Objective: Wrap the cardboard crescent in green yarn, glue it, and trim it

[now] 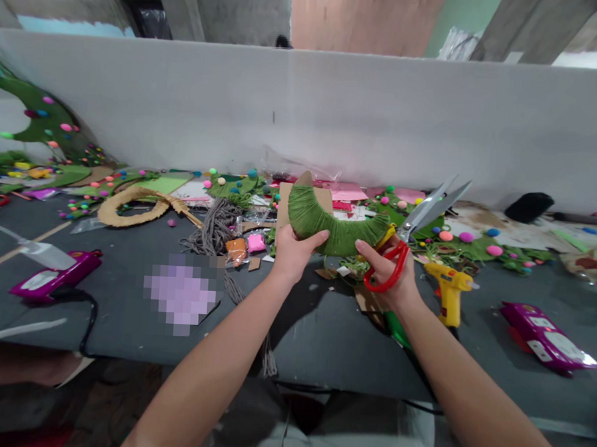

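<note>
Holding a craft piece above a dark grey worktable, two bare forearms reach forward from the bottom of the view. The left hand is closed around the lower left part of a green-yarn crescent, thumb on the front and fingers behind. The crescent is a curved cardboard form wound tightly in green yarn, with bare cardboard showing at its upper left tip. It is lifted off the table, in the middle of the view.

The right hand grips red-handled scissors, fingers threaded through the red loops. The silver blades are parted and point up and to the right. The hand touches the right end of the crescent.

Just right of that hand, a yellow glue gun stands on the table. Farther right lies a purple packet, and another purple packet lies at the far left. Behind the left hand are a bundle of grey cord and a tan woven ring. Coloured pom-poms and green felt scraps litter the back edge. A green felt tree shape leans against the grey partition wall.
</note>
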Demonstrator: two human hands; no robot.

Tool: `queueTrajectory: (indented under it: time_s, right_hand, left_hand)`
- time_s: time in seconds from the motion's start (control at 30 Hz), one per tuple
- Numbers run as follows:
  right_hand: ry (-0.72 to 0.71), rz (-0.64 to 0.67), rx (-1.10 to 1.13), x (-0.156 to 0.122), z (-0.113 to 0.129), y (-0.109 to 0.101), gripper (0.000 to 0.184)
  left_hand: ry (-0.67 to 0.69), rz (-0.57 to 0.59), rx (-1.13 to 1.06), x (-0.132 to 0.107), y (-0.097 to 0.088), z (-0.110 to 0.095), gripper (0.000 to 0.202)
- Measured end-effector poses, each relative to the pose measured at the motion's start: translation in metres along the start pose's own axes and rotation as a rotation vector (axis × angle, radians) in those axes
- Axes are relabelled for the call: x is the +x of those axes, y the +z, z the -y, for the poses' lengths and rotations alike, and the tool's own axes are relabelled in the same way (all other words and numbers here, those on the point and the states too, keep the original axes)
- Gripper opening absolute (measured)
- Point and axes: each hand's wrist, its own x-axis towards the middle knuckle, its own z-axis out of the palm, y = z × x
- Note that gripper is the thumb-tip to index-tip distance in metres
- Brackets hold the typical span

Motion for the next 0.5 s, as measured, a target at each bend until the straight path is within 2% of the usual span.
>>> queueTrajectory:
  time_s: [0.1, 0.23, 0.33, 0.43, 0.5]
  right_hand:
    - [0.012, 0.006, -0.020, 0.002, -0.002, -0.002, 0.031]
    - [0.053, 0.016, -0.031, 0.005, -0.002, -0.005, 0.037]
    - [0.128, 0.055, -0.114, 0.011, 0.004, -0.009, 0.039]
    - [0.209, 0.059, -0.271, 0.022, 0.009, -0.017, 0.041]
    - [0.265, 0.060, -0.319, 0.032, 0.011, -0.022, 0.042]
  left_hand:
    - [-0.123, 0.036, -0.129, -0.003, 0.003, -0.004, 0.054]
    - [-0.179, 0.011, -0.164, -0.002, 0.006, -0.008, 0.056]
    - [-0.112, -0.089, -0.213, 0.009, -0.002, -0.024, 0.052]
    - [0.018, -0.261, -0.290, 0.022, -0.024, -0.050, 0.039]
    - [0.002, -0.330, -0.360, 0.028, -0.039, -0.064, 0.028]
